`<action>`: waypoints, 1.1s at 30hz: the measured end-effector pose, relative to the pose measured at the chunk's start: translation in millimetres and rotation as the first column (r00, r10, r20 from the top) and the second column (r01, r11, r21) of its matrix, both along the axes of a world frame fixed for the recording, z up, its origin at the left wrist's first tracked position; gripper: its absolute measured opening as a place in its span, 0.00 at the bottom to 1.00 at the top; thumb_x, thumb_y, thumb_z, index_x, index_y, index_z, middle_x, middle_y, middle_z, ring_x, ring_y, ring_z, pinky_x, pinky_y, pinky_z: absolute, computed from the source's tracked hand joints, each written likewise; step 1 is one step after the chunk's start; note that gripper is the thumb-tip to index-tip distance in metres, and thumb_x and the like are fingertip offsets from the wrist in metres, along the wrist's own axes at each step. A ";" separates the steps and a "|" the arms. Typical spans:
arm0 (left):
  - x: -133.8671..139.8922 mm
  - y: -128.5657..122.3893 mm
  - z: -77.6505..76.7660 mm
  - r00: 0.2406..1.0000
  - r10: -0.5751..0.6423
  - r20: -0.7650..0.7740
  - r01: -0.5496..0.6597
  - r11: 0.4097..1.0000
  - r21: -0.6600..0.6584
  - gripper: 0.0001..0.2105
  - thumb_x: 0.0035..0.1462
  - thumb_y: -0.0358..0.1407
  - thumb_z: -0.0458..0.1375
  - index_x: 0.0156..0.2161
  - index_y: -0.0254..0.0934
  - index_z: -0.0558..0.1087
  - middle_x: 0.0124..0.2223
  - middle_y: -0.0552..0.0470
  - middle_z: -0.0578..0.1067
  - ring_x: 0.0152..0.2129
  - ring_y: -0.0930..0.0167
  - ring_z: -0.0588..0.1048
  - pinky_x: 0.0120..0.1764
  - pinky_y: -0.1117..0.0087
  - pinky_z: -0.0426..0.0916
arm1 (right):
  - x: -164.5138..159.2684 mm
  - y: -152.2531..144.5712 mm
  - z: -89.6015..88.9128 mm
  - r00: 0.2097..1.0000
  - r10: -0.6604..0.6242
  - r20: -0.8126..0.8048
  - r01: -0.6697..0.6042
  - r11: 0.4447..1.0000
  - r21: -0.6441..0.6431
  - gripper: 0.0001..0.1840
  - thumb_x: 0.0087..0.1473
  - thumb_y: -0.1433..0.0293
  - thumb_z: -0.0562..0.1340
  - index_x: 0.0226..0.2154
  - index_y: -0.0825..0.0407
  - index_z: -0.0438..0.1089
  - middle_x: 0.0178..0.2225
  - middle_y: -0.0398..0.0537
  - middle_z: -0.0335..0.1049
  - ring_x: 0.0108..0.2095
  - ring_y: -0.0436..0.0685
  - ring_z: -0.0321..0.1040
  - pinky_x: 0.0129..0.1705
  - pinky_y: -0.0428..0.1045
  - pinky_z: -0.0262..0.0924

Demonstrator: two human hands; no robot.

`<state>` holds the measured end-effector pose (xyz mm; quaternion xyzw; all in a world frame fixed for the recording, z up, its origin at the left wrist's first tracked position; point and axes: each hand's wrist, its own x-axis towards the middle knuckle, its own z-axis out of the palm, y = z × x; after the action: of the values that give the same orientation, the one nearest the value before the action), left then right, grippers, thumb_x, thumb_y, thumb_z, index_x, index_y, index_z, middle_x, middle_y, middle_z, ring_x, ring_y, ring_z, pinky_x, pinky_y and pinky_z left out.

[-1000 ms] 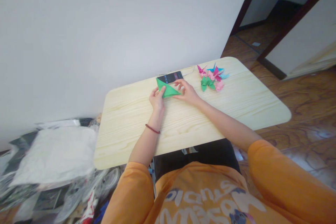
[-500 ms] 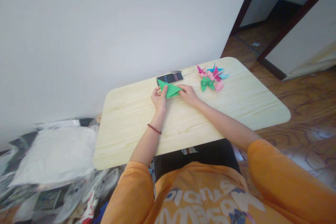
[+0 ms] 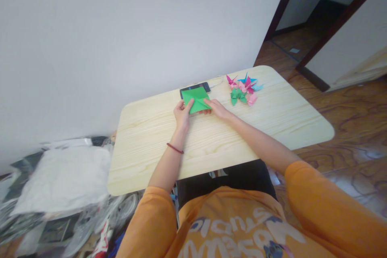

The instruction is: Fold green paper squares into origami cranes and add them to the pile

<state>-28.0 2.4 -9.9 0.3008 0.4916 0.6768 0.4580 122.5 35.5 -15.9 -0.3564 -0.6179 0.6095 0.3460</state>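
Note:
A green sheet of origami paper (image 3: 198,94), roughly square with crease lines, is held up between both hands over the table. My left hand (image 3: 182,112) grips its left edge, thumb on top and fingers behind. At the right edge, my right hand (image 3: 217,109) pinches it with the thumb in front; some fingertips show below the paper's lower edge. Just behind the paper lies a phone (image 3: 206,86), partly covered by it. To the right sits a cluster of folded paper cranes, among them a green one (image 3: 238,96), a pink one (image 3: 252,98) and a blue one (image 3: 256,87).
The pale wooden table (image 3: 145,141) stands against a white wall (image 3: 136,28). A white cable (image 3: 218,84) runs from the phone along the back edge. On the left, a white plastic bag (image 3: 63,177) and other wrapped items lie below table height. A doorway opens at upper right.
The green paper, a folded triangle shape before, now shows as an opened square between the hands. The right thumb has come onto its front. The cranes have stayed put.

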 end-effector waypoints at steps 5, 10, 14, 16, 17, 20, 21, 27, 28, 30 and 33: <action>-7.1 3.6 -3.7 0.991 -0.085 0.107 0.085 0.996 0.004 0.13 0.36 0.37 0.72 0.29 0.34 0.77 0.31 0.51 0.79 0.31 0.72 0.76 0.41 0.71 0.70 | 1.5 1.4 -3.2 0.993 -0.105 0.053 0.100 0.991 0.092 0.35 0.58 0.42 0.47 0.27 0.53 0.72 0.17 0.46 0.64 0.19 0.51 0.59 0.23 0.49 0.55; -11.1 4.2 -6.6 0.995 -0.087 0.056 0.087 0.996 -0.005 0.13 0.37 0.37 0.71 0.31 0.35 0.77 0.31 0.52 0.80 0.28 0.72 0.76 0.38 0.71 0.71 | 6.0 -1.7 -0.1 0.949 -0.310 0.062 0.259 0.875 0.409 0.22 0.58 0.58 0.57 0.53 0.48 0.61 0.37 0.47 0.70 0.26 0.50 0.63 0.25 0.46 0.58; -13.7 4.4 -5.3 0.997 -0.068 -0.048 0.064 0.995 -0.078 0.13 0.39 0.35 0.69 0.32 0.36 0.75 0.29 0.51 0.79 0.26 0.71 0.77 0.36 0.70 0.71 | 9.5 -2.3 4.0 0.934 -0.355 0.052 0.236 0.718 0.654 0.16 0.58 0.67 0.56 0.49 0.47 0.62 0.48 0.52 0.65 0.41 0.56 0.66 0.35 0.49 0.65; -15.6 5.2 -4.8 0.993 -0.081 -0.090 0.068 0.988 -0.137 0.16 0.38 0.33 0.69 0.36 0.36 0.74 0.26 0.52 0.78 0.25 0.69 0.77 0.34 0.69 0.70 | 10.8 -2.3 6.1 0.939 -0.338 0.069 0.178 0.646 0.742 0.14 0.59 0.71 0.52 0.46 0.48 0.66 0.50 0.53 0.64 0.48 0.58 0.64 0.46 0.54 0.65; -16.8 5.6 -4.7 0.990 -0.094 -0.109 0.077 0.985 -0.157 0.19 0.37 0.32 0.69 0.39 0.37 0.73 0.25 0.53 0.78 0.24 0.69 0.77 0.33 0.69 0.70 | 11.4 -2.4 7.1 0.943 -0.321 0.089 0.139 0.622 0.770 0.16 0.58 0.73 0.51 0.46 0.48 0.67 0.52 0.53 0.62 0.51 0.59 0.62 0.51 0.56 0.63; -20.2 6.9 -4.8 0.978 -0.156 -0.139 0.132 0.977 -0.165 0.22 0.37 0.33 0.68 0.42 0.37 0.73 0.25 0.53 0.78 0.23 0.69 0.76 0.32 0.70 0.70 | 13.2 -3.1 9.5 0.950 -0.272 0.155 0.039 0.595 0.803 0.27 0.54 0.81 0.47 0.51 0.45 0.68 0.59 0.49 0.56 0.54 0.58 0.60 0.57 0.58 0.59; -21.2 7.2 -5.0 0.975 -0.173 -0.142 0.149 0.975 -0.162 0.21 0.38 0.33 0.68 0.42 0.37 0.73 0.26 0.52 0.78 0.23 0.69 0.76 0.32 0.70 0.70 | 13.7 -3.4 10.0 0.949 -0.269 0.163 0.028 0.587 0.809 0.31 0.53 0.82 0.46 0.54 0.43 0.66 0.61 0.48 0.54 0.54 0.57 0.60 0.57 0.58 0.59; -23.2 8.2 -7.9 0.964 -0.198 -0.177 0.178 0.976 -0.123 0.17 0.38 0.34 0.69 0.37 0.37 0.76 0.24 0.53 0.77 0.21 0.71 0.75 0.31 0.71 0.71 | 14.8 -5.0 11.0 0.930 -0.270 0.252 -0.044 0.596 0.802 0.34 0.55 0.81 0.50 0.60 0.38 0.59 0.67 0.46 0.43 0.59 0.60 0.55 0.51 0.57 0.65; -23.4 8.1 -8.5 0.962 -0.204 -0.182 0.187 0.976 -0.109 0.16 0.38 0.35 0.69 0.37 0.36 0.76 0.24 0.53 0.77 0.21 0.70 0.76 0.31 0.71 0.71 | 14.9 -4.8 10.8 0.928 -0.257 0.269 -0.065 0.599 0.798 0.33 0.55 0.80 0.51 0.60 0.37 0.60 0.67 0.45 0.42 0.60 0.60 0.54 0.51 0.57 0.65; -23.7 7.7 -9.4 0.958 -0.217 -0.189 0.203 0.975 -0.091 0.16 0.40 0.36 0.69 0.37 0.36 0.77 0.26 0.51 0.78 0.23 0.70 0.76 0.32 0.70 0.71 | 15.2 -4.0 10.1 0.929 -0.240 0.280 -0.087 0.595 0.799 0.32 0.54 0.79 0.54 0.58 0.38 0.62 0.67 0.44 0.43 0.61 0.61 0.53 0.52 0.58 0.64; -23.8 7.2 -10.2 0.954 -0.227 -0.196 0.213 0.973 -0.088 0.16 0.42 0.36 0.68 0.38 0.35 0.77 0.28 0.49 0.79 0.25 0.69 0.77 0.34 0.70 0.71 | 15.6 -3.0 9.2 0.935 -0.241 0.261 -0.077 0.578 0.812 0.30 0.52 0.79 0.56 0.56 0.40 0.64 0.67 0.46 0.43 0.60 0.61 0.54 0.54 0.59 0.63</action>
<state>-51.9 9.6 -20.1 0.4067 0.5215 0.5705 0.4870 138.2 32.6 -6.7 -0.2878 -0.8601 0.1702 0.3853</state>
